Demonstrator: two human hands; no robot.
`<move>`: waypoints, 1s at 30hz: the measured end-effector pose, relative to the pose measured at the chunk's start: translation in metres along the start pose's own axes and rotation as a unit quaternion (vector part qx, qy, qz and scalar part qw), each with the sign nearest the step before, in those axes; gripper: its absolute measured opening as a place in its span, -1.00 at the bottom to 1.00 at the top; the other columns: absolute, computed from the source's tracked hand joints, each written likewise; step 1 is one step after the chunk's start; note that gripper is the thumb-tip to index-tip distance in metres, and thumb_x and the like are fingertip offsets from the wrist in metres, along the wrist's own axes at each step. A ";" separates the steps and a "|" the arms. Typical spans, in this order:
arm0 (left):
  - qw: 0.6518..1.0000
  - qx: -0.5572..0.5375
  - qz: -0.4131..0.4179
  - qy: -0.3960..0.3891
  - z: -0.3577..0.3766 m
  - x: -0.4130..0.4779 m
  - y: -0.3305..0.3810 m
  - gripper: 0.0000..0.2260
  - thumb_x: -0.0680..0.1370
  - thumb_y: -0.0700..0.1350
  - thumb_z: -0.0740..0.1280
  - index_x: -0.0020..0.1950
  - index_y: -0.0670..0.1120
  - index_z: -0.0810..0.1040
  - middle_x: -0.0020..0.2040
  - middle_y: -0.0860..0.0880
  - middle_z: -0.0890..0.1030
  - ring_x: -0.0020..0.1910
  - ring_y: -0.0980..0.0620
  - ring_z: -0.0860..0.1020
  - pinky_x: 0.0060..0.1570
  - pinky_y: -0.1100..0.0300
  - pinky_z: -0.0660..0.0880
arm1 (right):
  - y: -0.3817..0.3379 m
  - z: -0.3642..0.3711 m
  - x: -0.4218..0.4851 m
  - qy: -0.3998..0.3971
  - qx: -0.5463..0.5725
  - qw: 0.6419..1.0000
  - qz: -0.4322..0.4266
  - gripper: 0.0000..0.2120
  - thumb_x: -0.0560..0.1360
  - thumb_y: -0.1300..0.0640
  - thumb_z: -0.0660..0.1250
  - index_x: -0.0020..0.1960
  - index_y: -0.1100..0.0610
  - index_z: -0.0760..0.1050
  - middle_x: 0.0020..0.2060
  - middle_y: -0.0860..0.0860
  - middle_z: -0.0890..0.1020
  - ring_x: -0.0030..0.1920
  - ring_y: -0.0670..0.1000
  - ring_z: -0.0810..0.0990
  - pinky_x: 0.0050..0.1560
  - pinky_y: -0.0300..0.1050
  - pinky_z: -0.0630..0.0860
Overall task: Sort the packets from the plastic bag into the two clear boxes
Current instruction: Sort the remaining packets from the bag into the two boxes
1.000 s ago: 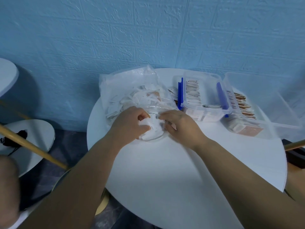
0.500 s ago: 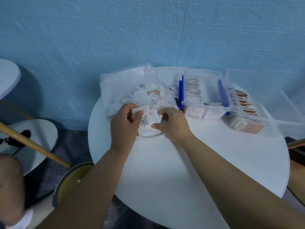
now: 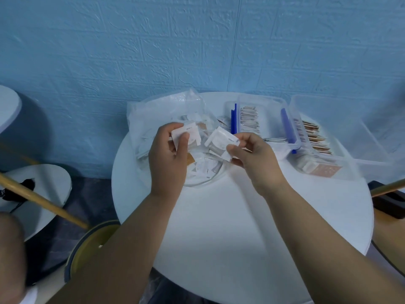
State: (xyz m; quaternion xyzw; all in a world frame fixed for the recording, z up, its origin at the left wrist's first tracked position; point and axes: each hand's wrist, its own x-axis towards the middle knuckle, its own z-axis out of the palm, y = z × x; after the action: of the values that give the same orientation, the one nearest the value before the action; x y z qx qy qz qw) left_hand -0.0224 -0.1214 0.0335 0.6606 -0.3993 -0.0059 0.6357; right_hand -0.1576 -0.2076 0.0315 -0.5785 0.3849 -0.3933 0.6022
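Packets: small flat white squares, paper-like, faint grey print along 1 edge, a few w/ tan faces. L hand (image 3: pixel 167 154) is curled round a small stack of white packets (image 3: pixel 186 134), thumb across the front, fingers behind, held above the clear crumpled plastic bag (image 3: pixel 151 115). R hand (image 3: pixel 255 160) pinches a 2nd stack of packets (image 3: pixel 220 142) betw thumb and fingertips, tilted, just beside the L stack; contact betw the 2 stacks not clear. Loose packets (image 3: pixel 206 167) lie jumbled inside the bag, seen thru the glossy film. Bag sits far-L on the round white table (image 3: pixel 241 227), smooth matt top. Just R of the bag: clear rectangular plastic box w/ blue latches (image 3: pixel 260 99), holding a row of packets on edge (image 3: pixel 249 119), some flat at the near end. Next R, close against it: 2nd clear plastic box (image 3: pixel 341 163) w/ a row of brown-edged packets (image 3: pixel 313 137) upright, white and tan ones flat at the front. Further R a clear plastic piece (image 3: pixel 377 139), lid or 3rd box, cannot tell; near the frame edge. Behind: blue embossed brick-pattern wall (image 3: pixel 197 51). Lower L: slanted wooden pole (image 3: pixel 43 202) and a yellow round rim (image 3: pixel 92 240), partly hidden by the L forearm. Print on packets too small to read; no. of packets in either hand not countable.
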 end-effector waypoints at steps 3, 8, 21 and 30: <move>0.998 -0.033 -0.050 -0.019 0.008 -0.009 0.000 -0.92 0.57 -0.13 0.25 0.04 0.02 0.42 0.05 0.00 0.57 0.03 -0.01 0.56 -0.03 0.11 0.56 | -0.007 -0.003 -0.012 -0.036 0.012 0.999 -0.005 -0.82 0.46 0.32 0.35 -0.01 0.08 0.52 -0.22 0.01 0.56 -0.19 -0.07 0.56 -0.08 -0.17 0.58; 0.973 -0.140 -0.176 -0.057 0.016 -0.043 0.005 -0.87 0.59 -0.10 0.22 -0.06 0.15 0.42 -0.05 0.18 0.55 -0.01 0.11 0.55 -0.07 0.17 0.51 | 0.000 0.003 -0.023 -0.072 -0.038 0.997 -0.006 -0.81 0.44 0.32 0.38 -0.04 0.07 0.57 -0.23 0.09 0.58 -0.20 0.01 0.52 -0.05 -0.06 0.55; 0.976 -0.033 -0.214 0.005 -0.014 -0.057 -0.023 -0.77 0.52 -0.09 0.35 0.12 0.09 0.39 -0.05 0.29 0.49 -0.06 0.26 0.49 -0.07 0.38 0.41 | 0.040 0.021 0.009 -0.079 -0.474 0.870 -0.111 -0.50 0.37 -0.08 0.45 0.27 0.06 0.49 -0.03 -0.05 0.47 0.05 -0.04 0.46 0.04 -0.31 0.34; 0.975 -0.039 -0.217 -0.016 -0.014 -0.056 -0.022 -0.76 0.53 -0.08 0.33 0.14 0.09 0.36 -0.06 0.31 0.46 -0.10 0.35 0.47 -0.27 0.58 0.40 | 0.034 0.025 0.013 -0.076 -0.429 0.899 -0.043 -0.59 0.26 0.03 0.55 -0.03 0.01 0.39 -0.13 -0.09 0.47 -0.13 -0.07 0.45 -0.17 -0.23 0.34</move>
State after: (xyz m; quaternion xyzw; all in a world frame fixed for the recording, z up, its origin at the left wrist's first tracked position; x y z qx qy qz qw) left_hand -0.0421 -0.0830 -0.0106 0.7064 -0.2559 -0.1698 0.6378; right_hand -0.1283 -0.2090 -0.0014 -0.8249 0.4442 -0.1706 0.3052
